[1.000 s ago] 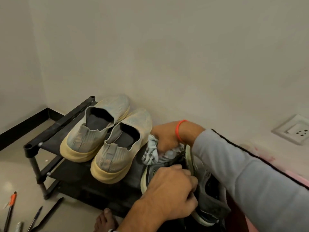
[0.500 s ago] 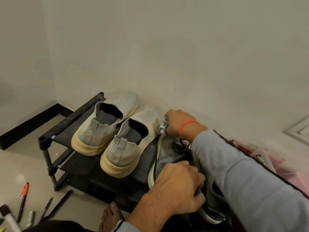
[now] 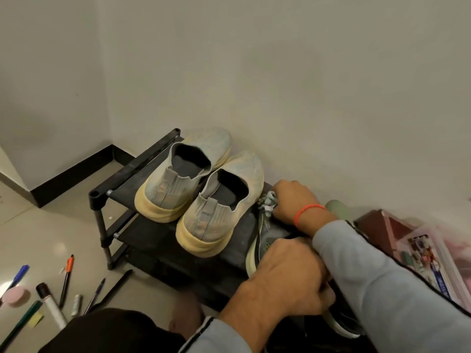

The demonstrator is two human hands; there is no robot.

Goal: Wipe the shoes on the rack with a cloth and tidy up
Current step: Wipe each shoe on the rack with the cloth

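Note:
A black shoe rack [image 3: 119, 194] stands against the wall. On its top shelf sit two pale grey knit shoes with yellowed soles: one at the back left [image 3: 178, 171], one beside it [image 3: 219, 207]. To their right lies a dark grey sneaker [image 3: 265, 240] with a pale sole. My left hand [image 3: 288, 278] grips the sneaker's heel end. My right hand [image 3: 293, 202], with an orange band at the wrist, holds a crumpled grey cloth [image 3: 266, 202] against the sneaker's toe. Most of the sneaker is hidden under my hands and sleeve.
Several pens and markers [image 3: 66, 278] lie scattered on the tiled floor at the lower left, with a pink round object [image 3: 15, 296]. A clear plastic box of small items [image 3: 433, 253] and a dark red box [image 3: 377, 225] stand to the right. A bare foot [image 3: 186, 317] is below the rack.
My right hand slid the cloth from the sneaker's middle toward its toe near the wall. My left hand kept its grip on the heel. The camera tilted down and right.

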